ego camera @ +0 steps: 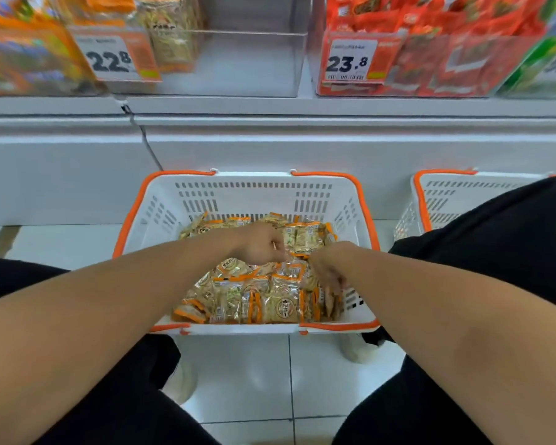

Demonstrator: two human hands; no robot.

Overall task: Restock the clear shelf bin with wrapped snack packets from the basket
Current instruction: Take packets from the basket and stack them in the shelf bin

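Note:
A white basket with orange handles stands on the floor in front of me, holding several clear-and-orange wrapped snack packets. My left hand reaches into the middle of the pile, fingers curled down onto the packets. My right hand is lower and to the right, its fingers curled among packets by the basket's right wall. Above, on the shelf, the clear bin holds a few of the same packets at its left side; the rest of it is bare.
Price tags 22.8 and 23.8 hang on the bin fronts. Red packets fill the bin to the right, orange bags the left. A second white basket stands at the right. My black-clad knees flank the basket.

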